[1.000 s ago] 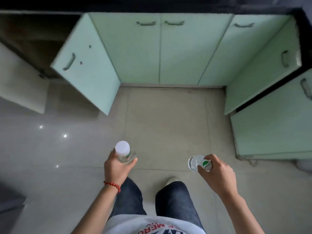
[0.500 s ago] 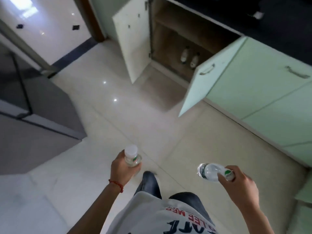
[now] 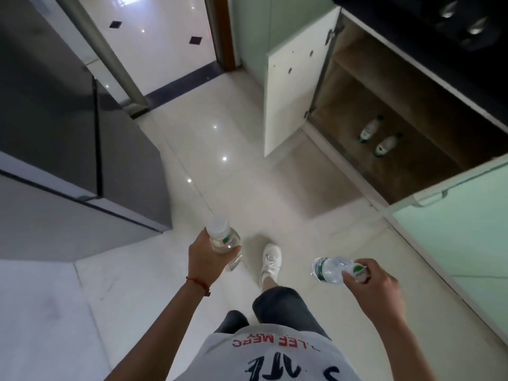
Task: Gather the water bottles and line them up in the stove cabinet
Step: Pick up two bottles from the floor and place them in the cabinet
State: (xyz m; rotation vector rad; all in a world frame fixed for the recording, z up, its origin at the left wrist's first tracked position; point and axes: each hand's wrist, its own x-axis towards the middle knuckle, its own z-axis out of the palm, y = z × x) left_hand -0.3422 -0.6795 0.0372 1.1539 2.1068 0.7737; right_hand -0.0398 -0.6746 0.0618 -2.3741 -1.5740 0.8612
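Observation:
My left hand [image 3: 204,254] grips a clear water bottle [image 3: 221,237] upright, its white cap pointing up at me. My right hand [image 3: 376,284] holds a second clear water bottle [image 3: 331,269] on its side by the cap end, its base pointing left. Both hang over the pale tiled floor. Up at the right the stove cabinet [image 3: 390,149] stands with both doors swung wide. Two water bottles [image 3: 368,129] [image 3: 386,145] stand side by side on its bottom shelf, well ahead of my hands.
The cabinet's white left door [image 3: 294,97] juts out over the floor. Its green right door [image 3: 456,193] with a handle swings out at the right. A dark grey fridge [image 3: 68,127] fills the left side. A doorway [image 3: 165,42] opens ahead. My white shoe [image 3: 270,259] steps forward.
The view has swung left and closer to the open cabinet, whose two bottles now look larger. Both hands still carry their bottles. My foot has stepped forward.

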